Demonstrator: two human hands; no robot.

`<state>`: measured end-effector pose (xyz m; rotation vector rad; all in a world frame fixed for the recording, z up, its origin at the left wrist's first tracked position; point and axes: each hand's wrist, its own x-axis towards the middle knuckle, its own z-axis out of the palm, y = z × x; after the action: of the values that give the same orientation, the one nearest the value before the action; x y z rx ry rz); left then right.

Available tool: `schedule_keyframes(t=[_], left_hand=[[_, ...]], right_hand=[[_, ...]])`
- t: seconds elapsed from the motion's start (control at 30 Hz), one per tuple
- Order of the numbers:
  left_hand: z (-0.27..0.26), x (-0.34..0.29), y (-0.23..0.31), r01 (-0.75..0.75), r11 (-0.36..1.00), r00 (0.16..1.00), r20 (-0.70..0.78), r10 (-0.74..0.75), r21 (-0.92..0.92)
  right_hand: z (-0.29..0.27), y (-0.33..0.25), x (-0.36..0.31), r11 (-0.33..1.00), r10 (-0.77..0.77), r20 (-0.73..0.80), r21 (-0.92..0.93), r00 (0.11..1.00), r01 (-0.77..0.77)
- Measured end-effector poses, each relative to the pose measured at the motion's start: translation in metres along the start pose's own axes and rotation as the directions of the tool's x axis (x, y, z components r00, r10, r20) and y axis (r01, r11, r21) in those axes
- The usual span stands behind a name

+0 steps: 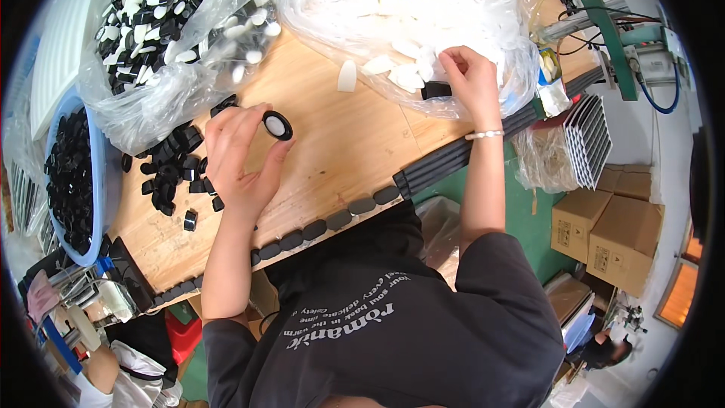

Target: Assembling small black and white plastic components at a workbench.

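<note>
My left hand [243, 160], over the left half of the wooden table, pinches a small black oval cap [278, 126] between thumb and fingers. The cap's rim faces up and its middle shows pale. At the edge of a clear plastic bag full of white oval pieces [404, 68] is my right hand [472, 79], its thumb and fingertips closed together. Whatever it may hold is hidden. Just left of its palm lies a black piece [436, 91]. A single white piece [347, 76] rests on the wood between my hands.
Loose black caps [170, 170] are scattered left of my left hand. Beyond them stand a blue tub [102, 181] of black parts and a bag of black-and-white pieces [151, 23]. Padding [325, 227] lines the near edge. Right are a green-framed machine [608, 45] and cartons [619, 234].
</note>
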<state>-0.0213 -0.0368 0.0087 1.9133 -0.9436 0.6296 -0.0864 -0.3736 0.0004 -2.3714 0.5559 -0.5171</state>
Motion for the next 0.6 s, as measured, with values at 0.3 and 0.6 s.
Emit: schedule_keyframes(t=[0.3,0.6], left_hand=[[0.001,0.003,-0.002,-0.029,1.0,0.999,-0.016,0.029,0.006],[0.007,0.001,-0.004,-0.033,0.999,0.999,-0.031,0.032,-0.03]], right_hand=[[0.016,-0.022,0.018,0.914,0.002,0.054,-0.406,0.999,0.02],[0.012,-0.087,0.004,0.878,-0.229,-0.279,-0.473,0.932,0.074]])
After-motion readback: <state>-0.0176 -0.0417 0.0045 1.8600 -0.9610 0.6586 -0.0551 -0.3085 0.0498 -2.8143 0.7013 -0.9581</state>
